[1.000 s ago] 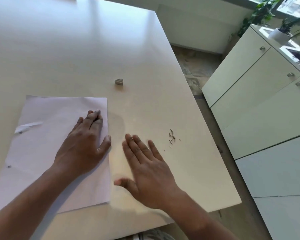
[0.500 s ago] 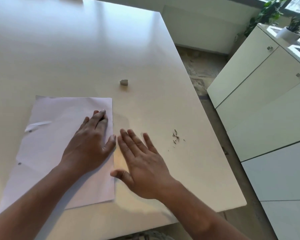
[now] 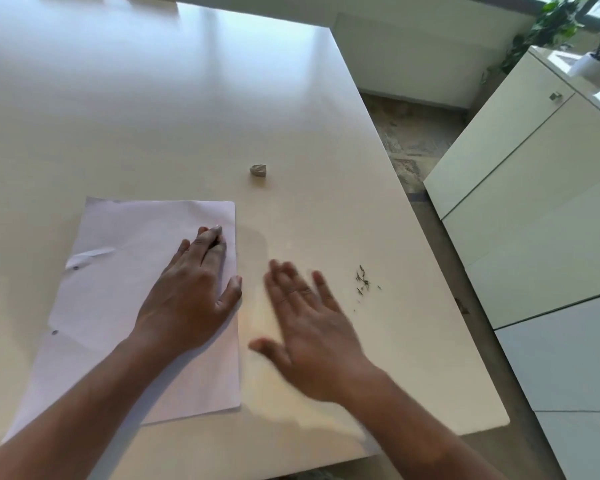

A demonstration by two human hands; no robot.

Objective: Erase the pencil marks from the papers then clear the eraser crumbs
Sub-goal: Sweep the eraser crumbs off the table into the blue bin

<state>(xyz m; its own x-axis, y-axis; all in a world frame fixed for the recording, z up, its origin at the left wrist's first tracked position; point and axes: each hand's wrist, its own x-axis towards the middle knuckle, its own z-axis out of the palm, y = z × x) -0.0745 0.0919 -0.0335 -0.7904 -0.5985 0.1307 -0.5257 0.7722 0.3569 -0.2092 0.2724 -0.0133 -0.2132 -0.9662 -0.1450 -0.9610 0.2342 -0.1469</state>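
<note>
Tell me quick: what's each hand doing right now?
Left hand: open, pressed flat on the paper.
Right hand: open, holding nothing, motion-blurred above the table.

Left hand [image 3: 191, 299] is lying flat, palm down, fingers straight and together, thumb out. Right hand [image 3: 312, 327] is hovering just beside it, fingers spread and extended, motion-blurred. Both forearms bare.

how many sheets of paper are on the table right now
1 that I can make out: the paper lies flat on the table under the left hand. More sheets stacked beneath may be hidden.
</note>
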